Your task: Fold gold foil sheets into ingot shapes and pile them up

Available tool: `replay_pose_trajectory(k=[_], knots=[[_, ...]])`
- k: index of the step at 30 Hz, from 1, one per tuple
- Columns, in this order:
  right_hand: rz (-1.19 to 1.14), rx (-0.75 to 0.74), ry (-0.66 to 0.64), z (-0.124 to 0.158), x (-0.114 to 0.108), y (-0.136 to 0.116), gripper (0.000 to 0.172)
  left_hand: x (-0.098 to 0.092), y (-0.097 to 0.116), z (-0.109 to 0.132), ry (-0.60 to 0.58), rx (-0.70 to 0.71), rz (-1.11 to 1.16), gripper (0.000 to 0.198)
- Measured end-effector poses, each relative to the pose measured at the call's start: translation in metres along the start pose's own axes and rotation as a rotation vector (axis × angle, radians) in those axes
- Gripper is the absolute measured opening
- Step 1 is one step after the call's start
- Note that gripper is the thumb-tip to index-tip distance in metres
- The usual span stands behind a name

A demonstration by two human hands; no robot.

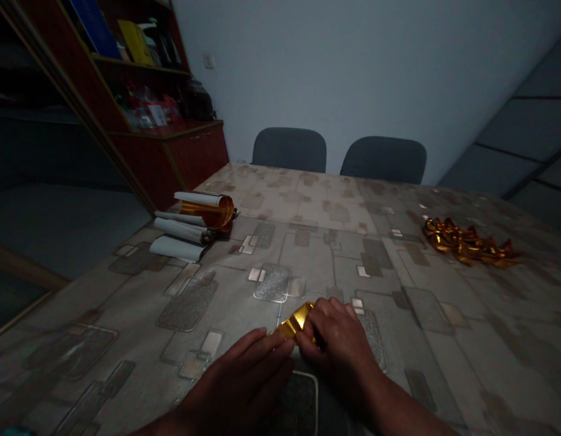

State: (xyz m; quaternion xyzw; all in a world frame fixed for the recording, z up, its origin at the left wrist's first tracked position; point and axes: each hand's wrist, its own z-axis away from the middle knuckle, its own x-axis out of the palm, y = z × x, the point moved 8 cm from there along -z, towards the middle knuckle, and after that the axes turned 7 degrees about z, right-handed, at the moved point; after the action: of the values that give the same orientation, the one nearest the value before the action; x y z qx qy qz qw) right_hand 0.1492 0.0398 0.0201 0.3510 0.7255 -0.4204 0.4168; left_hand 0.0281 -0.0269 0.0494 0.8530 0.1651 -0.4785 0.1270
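A folded piece of gold foil paper (299, 320) is between my hands, low over the near middle of the table. My right hand (337, 339) is closed, with its thumb and curled fingers pinching the foil's right part. At the foil's lower left end, my left hand (248, 375) has its fingers together and pressed on the paper; its thumb is hidden. Part of the foil is covered by both hands. Over on the right lies a cluster of folded gold foil pieces (466, 242). Several folded stacks of white-backed gold foil sheets (183, 233) are at the left.
A patterned tablecloth (307, 260) covers the table. Behind its far edge stand two grey chairs (289, 148) (384, 158) against the wall. A dark red cabinet (196, 154) with filled shelves is at the back left. The room is dim.
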Motion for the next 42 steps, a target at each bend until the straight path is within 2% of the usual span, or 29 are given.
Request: replay_pose_trajectory(k=[3,7,11,15,25,29,34,42], knots=[[0.010,-0.011,0.011,0.001,0.000,-0.001,0.013,0.002,-0.003,0.006,-0.027,-0.031,-0.012,0.029],[0.004,0.016,-0.015,0.001,0.001,0.000,0.014,0.000,-0.002,0.008,-0.003,-0.037,0.003,0.030],[0.011,0.019,-0.040,0.001,0.001,0.000,0.013,0.006,-0.003,0.013,-0.052,-0.058,-0.008,0.033],[0.017,-0.003,-0.036,0.001,0.001,-0.001,0.013,0.008,-0.003,0.017,-0.052,-0.060,-0.018,0.031],[0.072,0.000,-0.069,-0.001,0.004,-0.001,0.013,0.007,-0.004,0.012,-0.061,-0.062,-0.046,0.025],[0.066,-0.005,-0.043,0.000,0.003,-0.001,0.013,0.005,-0.003,0.012,-0.032,-0.040,-0.052,0.027],[0.094,-0.026,-0.025,0.001,0.003,-0.003,0.008,0.012,-0.005,0.013,-0.123,-0.064,-0.077,0.027],[0.097,-0.041,0.001,0.001,0.004,-0.003,0.011,0.013,-0.005,0.014,-0.091,-0.052,-0.074,0.030]])
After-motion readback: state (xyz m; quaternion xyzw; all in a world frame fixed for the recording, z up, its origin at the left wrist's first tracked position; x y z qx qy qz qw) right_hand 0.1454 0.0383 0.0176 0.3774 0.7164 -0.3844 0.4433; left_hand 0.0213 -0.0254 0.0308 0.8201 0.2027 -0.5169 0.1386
